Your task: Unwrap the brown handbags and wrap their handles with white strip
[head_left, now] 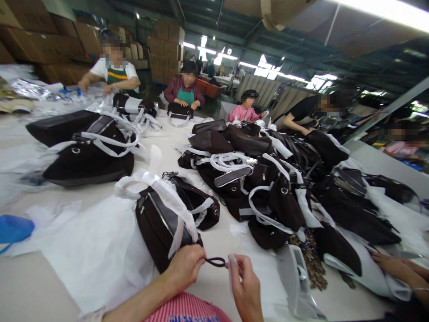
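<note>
Just in front of my striped apron, a thin black cord loop (215, 261) stretches between my two hands. My left hand (187, 264) is closed around one end of it, beside a dark brown handbag (157, 223). The fingers of my right hand (247, 286) are pinched together at the loop's other end, with a pale strip along them. White wrapping (174, 201) covers the handles of the handbag, which leans on the table with its zipped top upward. Part of its near end is hidden by my left hand.
Many similar bags (248, 179) are heaped to the right. Another brown bag (90, 165) lies at left, near white paper sheets (97, 250) and a blue object (15, 230). A grey tape dispenser (298, 277) stands at right, beside a co-worker's hands (395, 268). Several people work across the table.
</note>
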{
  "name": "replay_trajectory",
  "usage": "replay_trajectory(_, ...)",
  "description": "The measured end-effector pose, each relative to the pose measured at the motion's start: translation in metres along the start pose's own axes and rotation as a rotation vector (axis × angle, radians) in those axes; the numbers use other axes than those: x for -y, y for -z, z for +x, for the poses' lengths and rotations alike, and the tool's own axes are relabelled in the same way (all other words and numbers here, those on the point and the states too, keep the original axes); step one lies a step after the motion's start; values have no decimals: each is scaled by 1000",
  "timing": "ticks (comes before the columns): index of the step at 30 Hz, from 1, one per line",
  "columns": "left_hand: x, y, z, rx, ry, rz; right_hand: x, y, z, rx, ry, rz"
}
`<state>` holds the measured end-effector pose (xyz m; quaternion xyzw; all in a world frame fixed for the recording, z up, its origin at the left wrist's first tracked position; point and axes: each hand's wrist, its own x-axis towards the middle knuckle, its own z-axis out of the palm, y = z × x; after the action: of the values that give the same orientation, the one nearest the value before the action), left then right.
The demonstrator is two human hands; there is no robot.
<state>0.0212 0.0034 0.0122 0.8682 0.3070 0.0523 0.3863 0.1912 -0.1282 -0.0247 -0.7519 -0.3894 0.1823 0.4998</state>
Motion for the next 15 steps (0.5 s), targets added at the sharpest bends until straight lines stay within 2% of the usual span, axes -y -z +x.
replay_trajectory(2, -1, 0, -1, 1, 11, 6, 2, 0, 0, 4, -273, 282)
replay_trajectory(5, 0, -1, -1, -11, -2, 7, 7, -2, 0, 75, -434, 500)
replay_trajectory(8, 1, -3, -2, -16, -26, -1, 16, -7, 0, 130, -384, 405)
replay_trajectory(15, 1, -1, 6, -21, -27, -91, 34, -10, 0, 135, -65, 122)
